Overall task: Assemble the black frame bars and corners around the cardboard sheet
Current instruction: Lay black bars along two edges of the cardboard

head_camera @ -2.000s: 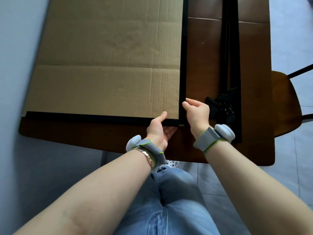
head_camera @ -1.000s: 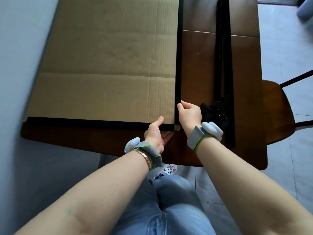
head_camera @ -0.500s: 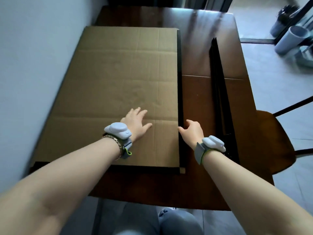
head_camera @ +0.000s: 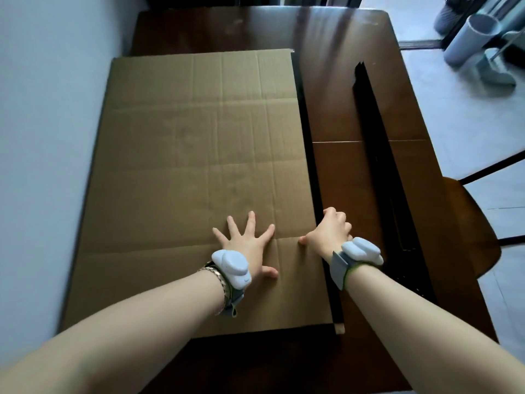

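Pressing flat with spread fingers, the left hand lies on the cardboard; the right hand grips the bar along its right edge.

In front of me is a dark brown wooden table. Its top is glossy, and a thin seam runs across its right half. The left edge of the table is just beside a pale wall. At the right edge there is a wooden chair with black bars, its seat close to the table. The floor has light tiles. Beyond the far right corner are some grey tubes; what lies beside them I cannot tell.
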The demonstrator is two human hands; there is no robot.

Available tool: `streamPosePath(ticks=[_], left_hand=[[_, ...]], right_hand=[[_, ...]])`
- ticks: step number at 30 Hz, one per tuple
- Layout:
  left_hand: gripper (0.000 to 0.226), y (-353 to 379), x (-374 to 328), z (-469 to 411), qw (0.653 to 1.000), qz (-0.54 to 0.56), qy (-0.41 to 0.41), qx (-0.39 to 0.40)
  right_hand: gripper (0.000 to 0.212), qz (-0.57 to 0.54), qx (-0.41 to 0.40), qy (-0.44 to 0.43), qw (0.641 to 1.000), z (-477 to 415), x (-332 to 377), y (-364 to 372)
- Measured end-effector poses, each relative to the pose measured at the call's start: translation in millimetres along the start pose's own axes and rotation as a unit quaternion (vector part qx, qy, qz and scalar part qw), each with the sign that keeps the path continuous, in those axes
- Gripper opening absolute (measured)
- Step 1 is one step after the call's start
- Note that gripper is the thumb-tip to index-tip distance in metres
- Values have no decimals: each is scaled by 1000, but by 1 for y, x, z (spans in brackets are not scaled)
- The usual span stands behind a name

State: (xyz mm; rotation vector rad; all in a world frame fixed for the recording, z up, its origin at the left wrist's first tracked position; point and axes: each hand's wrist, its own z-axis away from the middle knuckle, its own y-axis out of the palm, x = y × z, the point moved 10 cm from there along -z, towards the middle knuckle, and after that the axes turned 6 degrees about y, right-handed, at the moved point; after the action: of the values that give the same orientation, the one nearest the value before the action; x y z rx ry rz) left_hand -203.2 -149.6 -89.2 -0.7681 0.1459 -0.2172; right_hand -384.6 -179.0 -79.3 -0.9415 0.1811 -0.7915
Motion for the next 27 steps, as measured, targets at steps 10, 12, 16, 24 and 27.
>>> streamPosePath(ticks=[10,12,16,24,27], left_hand=[[28,-253,14,-118,972,-17,35,-234],[28,-270,42,-146,973,33,8,-229],[37,-292,79,-201,968,92,-16,-231],[45,-364,111,-316,952,52,-68,-293],[46,-369,118,-346,951,41,-89,-295]], right_hand=[[51,8,35,-73,997,-116,123,-84],[48,18,30,-112,993,-133,154,-98],[48,-9,34,-135,990,-166,196,-112],[70,-64,14,-183,981,-254,272,-106],[69,-79,-20,-184,980,-268,274,-104]])
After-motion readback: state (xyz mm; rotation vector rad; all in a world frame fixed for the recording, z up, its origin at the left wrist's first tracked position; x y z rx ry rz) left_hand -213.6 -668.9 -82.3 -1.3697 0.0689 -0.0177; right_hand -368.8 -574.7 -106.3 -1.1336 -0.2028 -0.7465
